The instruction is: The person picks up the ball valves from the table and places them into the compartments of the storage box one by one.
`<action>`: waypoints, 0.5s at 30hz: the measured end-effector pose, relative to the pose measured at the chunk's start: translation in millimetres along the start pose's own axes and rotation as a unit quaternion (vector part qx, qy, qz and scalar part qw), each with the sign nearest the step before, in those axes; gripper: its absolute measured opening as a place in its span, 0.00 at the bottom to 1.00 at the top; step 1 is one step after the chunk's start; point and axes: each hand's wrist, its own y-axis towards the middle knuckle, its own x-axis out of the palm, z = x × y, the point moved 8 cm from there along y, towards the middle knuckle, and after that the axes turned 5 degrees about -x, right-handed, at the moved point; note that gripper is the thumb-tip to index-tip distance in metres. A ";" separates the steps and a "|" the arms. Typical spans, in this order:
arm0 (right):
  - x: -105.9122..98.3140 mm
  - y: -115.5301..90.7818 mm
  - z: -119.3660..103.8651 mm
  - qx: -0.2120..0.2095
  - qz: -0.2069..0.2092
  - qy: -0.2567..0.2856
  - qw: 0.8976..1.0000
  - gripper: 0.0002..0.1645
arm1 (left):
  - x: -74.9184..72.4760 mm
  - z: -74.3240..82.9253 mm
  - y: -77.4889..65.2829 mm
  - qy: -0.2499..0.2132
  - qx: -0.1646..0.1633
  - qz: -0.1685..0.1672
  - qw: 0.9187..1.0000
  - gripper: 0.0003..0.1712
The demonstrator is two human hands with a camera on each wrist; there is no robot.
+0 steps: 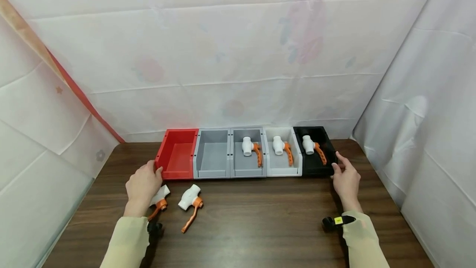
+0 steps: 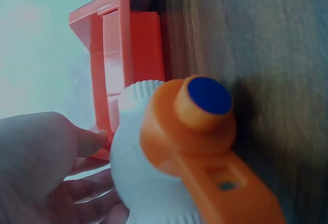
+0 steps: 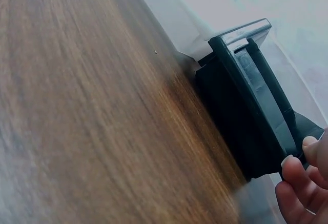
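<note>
My left hand (image 1: 144, 183) grips the front left corner of the red bin (image 1: 176, 175), its thumb and fingers about the edge. At the opposite end of the row, my right hand (image 1: 346, 176) pinches the front right corner of the black bin (image 3: 225, 116). The black bin holds a white ball valve (image 1: 308, 144) with an orange handle. Below my left hand lies another ball valve (image 2: 154, 157), partly hidden by that hand in the head view. A further ball valve (image 1: 190, 197) lies to its right on the table.
Between the red and black bins stand a grey bin (image 1: 212, 174), a second grey bin (image 1: 248, 173) and a white bin (image 1: 284, 171), side by side. One ball valve (image 1: 247, 146) lies in the second grey bin, another ball valve (image 1: 278, 145) in the white one. A pale curtain (image 1: 230, 53) hangs behind.
</note>
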 end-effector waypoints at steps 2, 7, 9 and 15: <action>0.7 0.4 0.6 0.001 -0.004 -0.003 1.000 0.26 | -2.4 -0.9 -2.8 0.008 0.004 0.000 1.000 0.27; 1.1 0.8 0.6 -0.001 -0.006 -0.006 1.000 0.26 | -7.9 -5.3 -12.4 0.022 0.002 -0.008 1.000 0.24; 1.0 1.0 0.4 -0.003 -0.006 -0.005 1.000 0.26 | -10.4 -7.1 -15.9 0.023 -0.002 -0.012 1.000 0.23; 0.7 1.0 0.6 0.002 -0.006 -0.004 1.000 0.26 | -19.3 2.0 -28.2 0.010 0.016 -0.021 1.000 0.22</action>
